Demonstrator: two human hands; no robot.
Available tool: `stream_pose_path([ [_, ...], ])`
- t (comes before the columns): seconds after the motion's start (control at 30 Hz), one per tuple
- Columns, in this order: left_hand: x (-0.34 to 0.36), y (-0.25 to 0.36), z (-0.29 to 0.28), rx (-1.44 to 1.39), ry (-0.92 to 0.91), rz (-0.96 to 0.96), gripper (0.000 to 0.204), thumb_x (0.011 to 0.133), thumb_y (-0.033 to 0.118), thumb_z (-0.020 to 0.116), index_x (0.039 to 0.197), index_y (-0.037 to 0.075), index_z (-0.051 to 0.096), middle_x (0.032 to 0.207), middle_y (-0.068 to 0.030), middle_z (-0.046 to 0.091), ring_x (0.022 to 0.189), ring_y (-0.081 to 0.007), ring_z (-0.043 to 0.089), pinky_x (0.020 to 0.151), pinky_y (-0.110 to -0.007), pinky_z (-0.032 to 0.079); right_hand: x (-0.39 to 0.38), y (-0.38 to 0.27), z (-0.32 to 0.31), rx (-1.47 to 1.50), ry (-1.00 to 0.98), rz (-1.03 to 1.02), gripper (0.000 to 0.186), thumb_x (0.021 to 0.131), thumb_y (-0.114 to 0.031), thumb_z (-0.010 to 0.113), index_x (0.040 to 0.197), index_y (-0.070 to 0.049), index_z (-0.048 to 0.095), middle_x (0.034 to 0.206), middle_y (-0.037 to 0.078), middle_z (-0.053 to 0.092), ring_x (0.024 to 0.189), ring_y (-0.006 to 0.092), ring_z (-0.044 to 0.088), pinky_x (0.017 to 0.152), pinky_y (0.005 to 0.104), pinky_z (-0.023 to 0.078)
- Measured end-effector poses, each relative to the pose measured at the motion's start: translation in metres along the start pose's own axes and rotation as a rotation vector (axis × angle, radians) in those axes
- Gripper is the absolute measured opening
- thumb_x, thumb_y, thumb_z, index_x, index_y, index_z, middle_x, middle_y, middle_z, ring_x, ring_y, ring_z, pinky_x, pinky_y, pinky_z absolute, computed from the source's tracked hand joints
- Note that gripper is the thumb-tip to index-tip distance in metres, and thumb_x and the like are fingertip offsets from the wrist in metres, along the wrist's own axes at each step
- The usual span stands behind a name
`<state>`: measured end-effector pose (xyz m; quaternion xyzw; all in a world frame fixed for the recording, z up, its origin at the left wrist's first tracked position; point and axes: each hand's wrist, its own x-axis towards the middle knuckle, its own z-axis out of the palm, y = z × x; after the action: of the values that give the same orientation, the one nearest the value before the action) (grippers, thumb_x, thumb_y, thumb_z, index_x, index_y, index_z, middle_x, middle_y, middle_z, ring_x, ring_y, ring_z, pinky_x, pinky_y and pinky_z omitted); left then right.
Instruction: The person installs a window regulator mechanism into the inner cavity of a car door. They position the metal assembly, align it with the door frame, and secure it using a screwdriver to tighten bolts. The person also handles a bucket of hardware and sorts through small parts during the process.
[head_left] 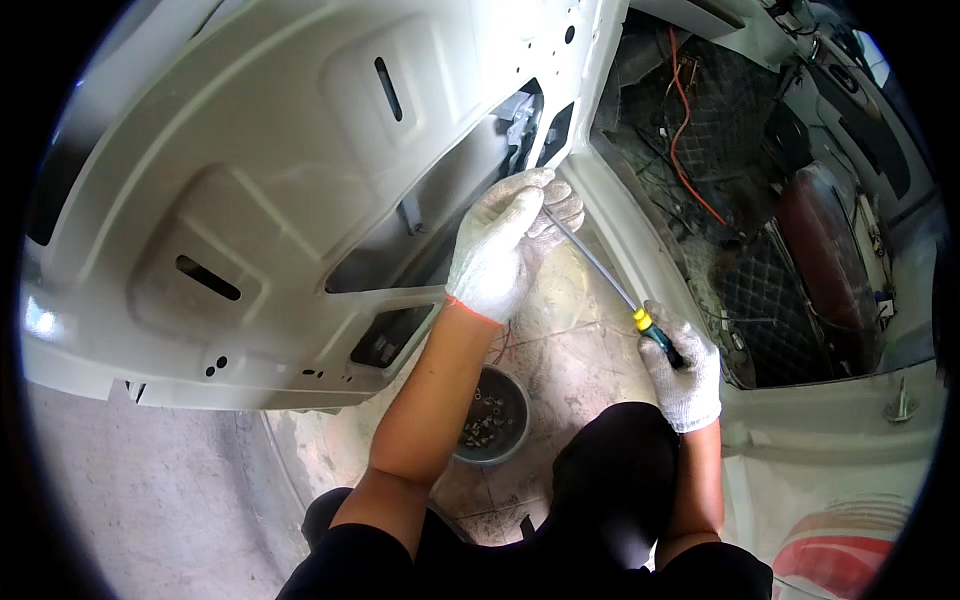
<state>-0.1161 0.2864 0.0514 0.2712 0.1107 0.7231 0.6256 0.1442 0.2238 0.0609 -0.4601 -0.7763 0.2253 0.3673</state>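
A screwdriver (597, 263) with a long metal shaft and a yellow and dark green handle slants between my two hands. Its handle sits in the closed fingers of my right hand (685, 372), in a whitish work glove. At the other end of the shaft, my left hand (505, 245), gloved too with an orange cuff edge, is closed with thumb and fingers bent together. The tip disappears at those fingers; whether they pinch the tip or some small part is hidden. Close behind my left hand is the open vehicle door panel (270, 130), bare metal with cut-outs.
On the floor below my left forearm stands a round dark bowl (520, 418) with many small metal fasteners. To the right lies the vehicle interior, with quilted dark matting (745, 290) and an orange cable (683, 150). The door frame (625, 225) runs beside the screwdriver.
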Motion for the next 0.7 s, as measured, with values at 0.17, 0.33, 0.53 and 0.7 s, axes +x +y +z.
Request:
stream_pose_path([
  [0.17, -0.004, 0.001, 0.024, -0.199, 0.151, -0.023, 0.022, 0.104, 0.010, 0.055, 0.121, -0.002, 0.060, 0.109, -0.0127, 0.065, 0.100, -0.0269, 0.064, 0.102, -0.048, 0.051, 0.000, 0.004, 0.008, 0.240, -0.109, 0.209, 0.035, 0.095, -0.005, 0.066, 0.129, 0.002, 0.065, 0.085, 0.001, 0.063, 0.065, 0.0055, 0.054, 0.061, 0.0221, 0.045],
  [0.33, 0.003, -0.023, 0.001, -0.443, 0.295, -0.045, 0.019, 0.105, 0.012, 0.054, 0.116, -0.002, 0.061, 0.100, -0.0104, 0.065, 0.099, -0.0258, 0.063, 0.099, -0.045, 0.052, 0.003, -0.001, 0.011, 0.264, -0.129, 0.355, 0.033, 0.094, -0.008, 0.068, 0.126, 0.000, 0.068, 0.100, 0.010, 0.070, 0.080, 0.0128, 0.063, 0.077, 0.0266, 0.050],
  [0.53, 0.000, -0.058, -0.023, -0.410, 0.580, -0.057, 0.014, 0.106, 0.010, 0.050, 0.109, 0.003, 0.061, 0.102, -0.0103, 0.064, 0.093, -0.0236, 0.064, 0.092, -0.041, 0.055, 0.001, -0.018, 0.006, 0.054, -0.133, 0.285, 0.032, 0.091, -0.010, 0.071, 0.120, 0.003, 0.070, 0.111, 0.017, 0.074, 0.096, 0.0190, 0.071, 0.090, 0.0306, 0.054],
  [0.7, 0.004, -0.059, -0.046, -0.449, 0.591, -0.018, 0.015, 0.105, 0.008, 0.048, 0.109, 0.000, 0.061, 0.101, -0.0132, 0.066, 0.093, -0.0257, 0.066, 0.091, -0.042, 0.057, -0.011, -0.005, 0.000, 0.211, -0.061, 0.303, 0.035, 0.092, -0.015, 0.070, 0.122, 0.004, 0.067, 0.092, 0.014, 0.072, 0.074, 0.0152, 0.068, 0.069, 0.0277, 0.053],
])
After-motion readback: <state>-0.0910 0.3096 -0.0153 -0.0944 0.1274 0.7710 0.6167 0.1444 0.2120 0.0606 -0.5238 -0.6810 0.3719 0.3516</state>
